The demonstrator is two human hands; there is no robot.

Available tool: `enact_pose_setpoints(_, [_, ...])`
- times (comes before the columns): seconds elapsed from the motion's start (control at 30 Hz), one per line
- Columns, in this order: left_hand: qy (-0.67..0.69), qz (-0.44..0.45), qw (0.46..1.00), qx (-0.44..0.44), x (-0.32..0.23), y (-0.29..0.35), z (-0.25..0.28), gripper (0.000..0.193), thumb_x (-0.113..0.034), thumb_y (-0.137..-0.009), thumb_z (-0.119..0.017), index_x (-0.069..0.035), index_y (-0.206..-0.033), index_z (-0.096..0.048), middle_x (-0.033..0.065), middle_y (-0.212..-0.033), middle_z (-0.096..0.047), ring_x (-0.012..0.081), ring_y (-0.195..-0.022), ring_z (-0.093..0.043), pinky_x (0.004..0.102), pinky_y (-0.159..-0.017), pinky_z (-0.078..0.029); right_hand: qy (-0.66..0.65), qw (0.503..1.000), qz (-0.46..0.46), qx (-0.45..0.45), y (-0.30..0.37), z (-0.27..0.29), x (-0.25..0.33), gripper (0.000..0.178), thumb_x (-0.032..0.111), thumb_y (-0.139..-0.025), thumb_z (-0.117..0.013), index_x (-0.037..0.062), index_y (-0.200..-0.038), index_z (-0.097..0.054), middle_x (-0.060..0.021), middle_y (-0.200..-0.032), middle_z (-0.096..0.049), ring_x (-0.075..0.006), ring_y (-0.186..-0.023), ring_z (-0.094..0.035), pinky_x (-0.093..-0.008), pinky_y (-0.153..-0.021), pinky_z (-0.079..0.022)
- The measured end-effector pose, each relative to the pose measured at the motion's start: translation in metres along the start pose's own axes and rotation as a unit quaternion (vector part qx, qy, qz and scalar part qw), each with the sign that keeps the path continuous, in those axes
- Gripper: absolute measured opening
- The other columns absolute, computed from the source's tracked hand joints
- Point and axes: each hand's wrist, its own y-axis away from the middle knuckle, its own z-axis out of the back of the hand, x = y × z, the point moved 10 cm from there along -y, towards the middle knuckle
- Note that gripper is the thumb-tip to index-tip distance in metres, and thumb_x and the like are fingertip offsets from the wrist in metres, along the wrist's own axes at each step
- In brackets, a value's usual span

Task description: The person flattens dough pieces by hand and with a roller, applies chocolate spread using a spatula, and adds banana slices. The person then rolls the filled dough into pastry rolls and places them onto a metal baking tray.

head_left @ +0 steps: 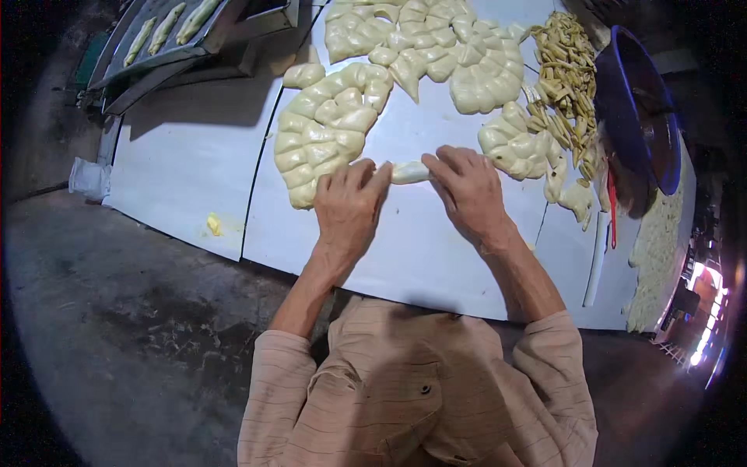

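The left hand (350, 198) and right hand (470, 187) pinch a slim, pale dough roll (411, 173) at both ends, seemingly for evenness; glossy cream dough pieces (327, 128) lie beyond it.

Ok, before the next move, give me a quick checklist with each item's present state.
1. Left hand and right hand at the roll: ok, one at each end.
2. Both ends of the roll visible: not ok, fingers cover them.
3. More dough close by: ok, a scored slab lies beside the left hand.
4. Stock of strips: ok, piled at the upper right.
5. Red tool apart from both hands: ok, it lies further right.
6. Room on the tray: cannot tell; three rolls show, but the picture cuts it off.
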Motion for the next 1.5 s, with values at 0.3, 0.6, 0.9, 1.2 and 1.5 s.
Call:
enact_pose_setpoints(0.3, [0.011, -0.003, 1.000, 0.026, -0.003, -0.012, -0.003, 0.029, -0.014, -0.091, -0.069, -0.012, -0.120, -0.071, 0.0089, -0.110, -0.067, 0.0283, -0.091, -0.065, 0.0420, -0.072, -0.049, 0.000, 1.000, 0.027, 0.007, -0.003, -0.005, 0.007, 0.038, 0.021, -0.094, -0.066, 0.0063, -0.128, -0.064, -0.0137, -0.123, -0.064, -0.0302, -0.113, -0.059, -0.0433, -0.093, -0.046])
enact_pose_setpoints(0.6, [0.071, 0.026, 0.995, 0.064, -0.001, -0.018, -0.003, 0.024, -0.017, -0.091, -0.071, -0.008, -0.113, -0.069, 0.0111, -0.107, -0.066, 0.0315, -0.091, -0.068, 0.0430, -0.075, -0.055, -0.106, 0.994, 0.011, 0.002, -0.007, 0.004, -0.001, 0.028, 0.014, -0.091, -0.068, 0.0034, -0.116, -0.066, -0.0135, -0.113, -0.067, -0.0337, -0.097, -0.063, -0.0461, -0.082, -0.051])
enact_pose_setpoints(0.9, [0.099, 0.039, 0.985, 0.136, -0.009, -0.039, -0.009, 0.017, -0.016, -0.094, -0.068, -0.004, -0.106, -0.068, 0.0129, -0.091, -0.072, 0.0310, -0.078, -0.071, 0.0429, -0.072, -0.055, -0.239, 0.955, -0.107, 0.139, -0.013, 0.027, -0.043, 0.024, 0.013, -0.089, -0.065, 0.0007, -0.109, -0.069, -0.0167, -0.096, -0.069, -0.0311, -0.090, -0.066, -0.0400, -0.079, -0.052])
enact_pose_setpoints(1.2, [0.260, -0.048, 0.939, 0.221, -0.133, -0.020, -0.049, 0.022, -0.024, -0.091, -0.073, -0.009, -0.108, -0.074, 0.0094, -0.097, -0.073, 0.0278, -0.087, -0.072, 0.0400, -0.075, -0.057, -0.228, 0.934, -0.237, 0.136, 0.118, 0.083, -0.102, 0.027, 0.019, -0.091, -0.066, 0.0020, -0.112, -0.069, -0.0165, -0.103, -0.068, -0.0307, -0.093, -0.068, -0.0404, -0.084, -0.053])
enact_pose_setpoints(1.5, [0.210, -0.112, 0.944, 0.230, -0.172, 0.012, -0.054, 0.075, -0.037, -0.083, -0.079, -0.008, -0.146, -0.049, 0.0129, -0.130, -0.061, 0.0333, -0.112, -0.059, 0.0450, -0.092, -0.050, -0.138, 0.967, -0.198, 0.076, 0.182, 0.088, -0.089, 0.048, 0.027, -0.092, -0.069, 0.0040, -0.133, -0.062, -0.0199, -0.129, -0.060, -0.0381, -0.118, -0.057, -0.0448, -0.104, -0.047])
